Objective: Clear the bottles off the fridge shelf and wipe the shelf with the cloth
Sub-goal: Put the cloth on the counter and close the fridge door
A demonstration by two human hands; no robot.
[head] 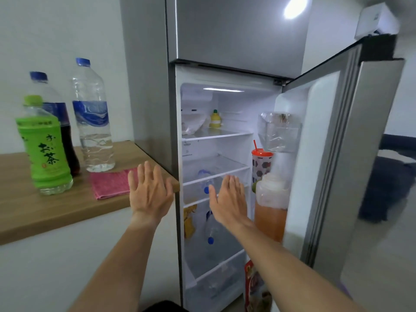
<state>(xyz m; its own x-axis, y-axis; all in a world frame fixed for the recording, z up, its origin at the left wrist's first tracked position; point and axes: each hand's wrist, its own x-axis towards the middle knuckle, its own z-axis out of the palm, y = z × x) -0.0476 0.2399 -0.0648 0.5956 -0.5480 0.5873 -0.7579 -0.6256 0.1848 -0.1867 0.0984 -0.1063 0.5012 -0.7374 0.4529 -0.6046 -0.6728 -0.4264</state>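
Note:
Three bottles stand on the wooden counter [33, 212] at the left: a green tea bottle [44, 147], a dark cola bottle [65, 131] behind it, and a clear water bottle [93, 122]. A pink cloth [110, 184] lies flat beside them near the counter's corner. The fridge is open, and its middle glass shelf [216, 170] is bare. My left hand [149, 191] hovers flat with fingers apart, over the counter's corner just right of the cloth. My right hand [229, 199] is held out flat in front of the shelves, holding nothing.
The open fridge door [326, 154] stands to the right, its racks holding a spotted cup [261, 163], a jug of orange liquid [270, 206] and a plastic container [279, 134]. A small yellow bottle [215, 119] sits on the top shelf. Water bottles [210, 228] lie on lower shelves.

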